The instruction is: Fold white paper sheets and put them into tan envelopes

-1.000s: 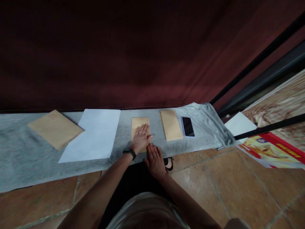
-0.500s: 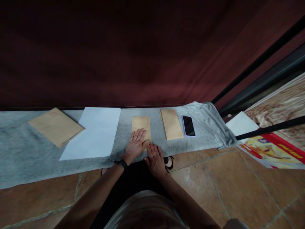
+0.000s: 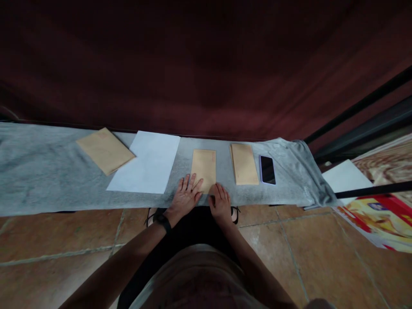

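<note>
A small brown envelope lies flat on the grey cloth straight ahead of me. My left hand, with a dark watch on the wrist, rests flat with fingers spread on the envelope's near left corner. My right hand lies flat and open on the cloth at the envelope's near right corner. Neither hand holds anything.
A stack of brown envelopes and a black phone lie right of the hands. A white sheet and a larger brown envelope lie to the left. A dark red curtain hangs behind. Tiled floor, white paper and a colourful poster are at right.
My left hand slid back along the small envelope from its middle to its near edge. My right hand stayed at the near right corner. The view shifted, so everything sits further right.
</note>
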A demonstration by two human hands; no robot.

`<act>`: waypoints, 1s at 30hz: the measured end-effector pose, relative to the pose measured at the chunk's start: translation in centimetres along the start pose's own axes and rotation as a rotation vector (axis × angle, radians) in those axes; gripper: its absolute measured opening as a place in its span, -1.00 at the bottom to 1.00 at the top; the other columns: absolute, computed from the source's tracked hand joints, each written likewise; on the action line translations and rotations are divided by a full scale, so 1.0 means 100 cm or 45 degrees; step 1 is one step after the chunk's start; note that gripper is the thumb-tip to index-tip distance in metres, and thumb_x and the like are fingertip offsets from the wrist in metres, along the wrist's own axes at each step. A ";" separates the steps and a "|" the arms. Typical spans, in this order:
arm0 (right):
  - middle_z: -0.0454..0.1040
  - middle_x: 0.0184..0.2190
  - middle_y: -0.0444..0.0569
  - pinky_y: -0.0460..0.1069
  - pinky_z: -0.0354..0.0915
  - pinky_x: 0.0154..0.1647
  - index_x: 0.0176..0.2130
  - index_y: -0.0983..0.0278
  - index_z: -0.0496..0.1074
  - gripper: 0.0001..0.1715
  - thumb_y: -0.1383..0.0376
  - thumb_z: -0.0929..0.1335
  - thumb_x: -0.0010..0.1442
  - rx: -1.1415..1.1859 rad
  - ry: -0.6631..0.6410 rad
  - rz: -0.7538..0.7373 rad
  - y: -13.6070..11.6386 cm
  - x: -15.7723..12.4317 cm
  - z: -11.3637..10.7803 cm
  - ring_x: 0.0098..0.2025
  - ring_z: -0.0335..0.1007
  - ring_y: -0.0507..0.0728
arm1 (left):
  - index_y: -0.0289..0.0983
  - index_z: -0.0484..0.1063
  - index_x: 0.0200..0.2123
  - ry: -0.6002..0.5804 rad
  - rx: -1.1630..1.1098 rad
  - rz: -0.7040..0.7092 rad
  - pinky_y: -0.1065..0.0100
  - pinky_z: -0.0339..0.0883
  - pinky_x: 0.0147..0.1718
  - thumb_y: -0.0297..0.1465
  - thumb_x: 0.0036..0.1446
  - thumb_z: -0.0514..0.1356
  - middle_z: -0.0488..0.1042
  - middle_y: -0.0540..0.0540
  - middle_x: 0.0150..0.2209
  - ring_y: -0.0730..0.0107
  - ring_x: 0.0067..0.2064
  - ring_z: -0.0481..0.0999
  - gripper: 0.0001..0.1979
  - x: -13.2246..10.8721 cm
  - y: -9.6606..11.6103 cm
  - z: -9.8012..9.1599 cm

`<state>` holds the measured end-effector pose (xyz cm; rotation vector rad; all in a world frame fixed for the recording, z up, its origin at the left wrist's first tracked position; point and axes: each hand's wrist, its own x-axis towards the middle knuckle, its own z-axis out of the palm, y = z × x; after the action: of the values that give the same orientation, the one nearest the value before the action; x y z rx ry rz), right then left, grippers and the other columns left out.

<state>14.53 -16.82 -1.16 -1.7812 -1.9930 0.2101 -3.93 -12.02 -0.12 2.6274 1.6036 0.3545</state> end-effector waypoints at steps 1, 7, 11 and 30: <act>0.30 0.30 0.21 0.23 0.13 0.29 0.33 0.34 0.23 -0.44 0.29 0.22 0.39 0.007 -0.002 0.038 -0.001 0.004 -0.001 0.30 0.20 0.29 | -0.19 0.14 0.40 -0.007 0.007 0.001 -0.19 -0.09 0.35 -0.26 0.37 0.04 0.02 -0.30 0.44 -0.17 0.46 -0.04 -0.43 0.000 0.001 0.000; 0.44 0.07 0.20 0.16 0.29 0.10 0.21 0.32 0.36 -0.51 0.33 0.26 0.31 0.181 -0.026 0.164 -0.008 0.027 -0.002 0.07 0.37 0.26 | -0.22 0.13 0.40 -0.011 0.024 0.010 -0.14 -0.08 0.37 -0.27 0.36 0.05 0.01 -0.32 0.44 -0.13 0.46 -0.04 -0.42 0.001 0.001 0.000; 0.48 -0.12 0.09 0.08 0.35 0.00 0.11 0.30 0.42 -0.55 0.30 0.27 0.26 0.483 0.023 0.402 -0.003 0.040 0.001 -0.11 0.42 0.19 | -0.22 0.14 0.40 0.021 -0.022 0.002 -0.14 -0.06 0.36 -0.26 0.36 0.05 0.00 -0.30 0.44 -0.11 0.46 -0.05 -0.42 0.000 0.000 0.003; 0.55 -0.36 -0.07 -0.02 0.46 -0.57 -0.13 0.18 0.38 -0.69 0.07 0.33 0.18 1.345 0.091 0.611 -0.004 0.053 0.012 -0.43 0.50 0.12 | -0.24 0.15 0.38 0.258 -0.979 -0.504 0.03 0.19 0.31 -0.13 0.36 0.05 0.25 -0.27 0.36 0.11 0.35 0.29 -0.39 0.005 -0.006 0.000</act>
<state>13.34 -11.53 -0.78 -1.4223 -0.9886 1.0896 -4.23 -11.30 -0.13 1.7131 1.5588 0.9918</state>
